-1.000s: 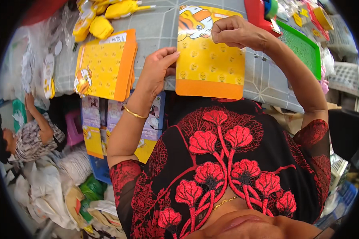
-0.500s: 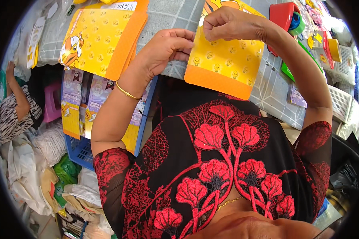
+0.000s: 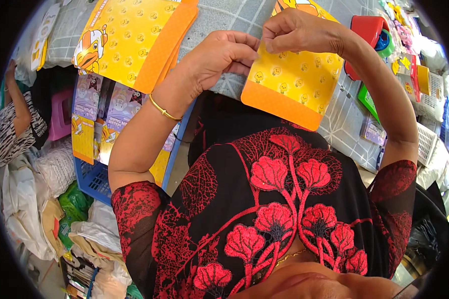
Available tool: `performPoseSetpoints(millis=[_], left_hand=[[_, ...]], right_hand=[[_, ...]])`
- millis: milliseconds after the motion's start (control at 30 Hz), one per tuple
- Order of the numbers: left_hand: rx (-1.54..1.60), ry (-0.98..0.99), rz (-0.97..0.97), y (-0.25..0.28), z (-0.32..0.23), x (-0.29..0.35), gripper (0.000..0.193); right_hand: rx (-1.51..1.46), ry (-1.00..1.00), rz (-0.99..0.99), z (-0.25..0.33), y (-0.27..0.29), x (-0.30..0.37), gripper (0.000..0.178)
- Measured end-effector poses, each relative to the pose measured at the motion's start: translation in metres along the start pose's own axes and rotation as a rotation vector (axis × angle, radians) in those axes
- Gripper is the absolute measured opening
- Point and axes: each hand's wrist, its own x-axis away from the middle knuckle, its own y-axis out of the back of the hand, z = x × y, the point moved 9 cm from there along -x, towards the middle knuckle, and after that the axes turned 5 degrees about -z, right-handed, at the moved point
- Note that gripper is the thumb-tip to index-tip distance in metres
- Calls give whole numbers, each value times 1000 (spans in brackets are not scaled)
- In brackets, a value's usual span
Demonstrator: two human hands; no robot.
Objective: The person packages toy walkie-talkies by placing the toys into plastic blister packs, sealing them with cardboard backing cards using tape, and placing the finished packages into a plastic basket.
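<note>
A yellow card [image 3: 299,87] with an orange band and small duck prints lies on the grey table, its near end jutting over the edge toward me. At its left edge my left hand [image 3: 229,55] has thumb and curled fingers closed against the card. My right hand [image 3: 299,32] rests over the card's upper part with thumb and forefinger pinched together. Whatever sits in that pinch is hidden or too small to make out. To the left lies a stack of similar yellow and orange cards [image 3: 129,42], with a cartoon duck at one corner.
Below the stack stands a blue crate [image 3: 92,182] holding purple and yellow printed packages [image 3: 92,102]. A red plastic thing [image 3: 366,30] and a white basket [image 3: 426,142] are at right. White bags [image 3: 25,209] and a person's arm [image 3: 17,97] show at far left.
The whole view has shifted slightly, so the card and both hands appear a bit further right. Both hands keep nearly the same hold and place at the card.
</note>
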Motion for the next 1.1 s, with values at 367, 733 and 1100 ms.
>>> performPoseSetpoints(millis=[367, 733, 1100], left_hand=[[-5, 23, -148, 0, -3, 4, 22], [-38, 46, -170, 2, -2, 3, 16], [-121, -92, -335, 5, 2, 3, 18]], right_hand=[[50, 27, -7, -3, 0, -4, 23], [58, 20, -26, -5, 2, -6, 22], [384, 91, -242, 9, 12, -6, 28]])
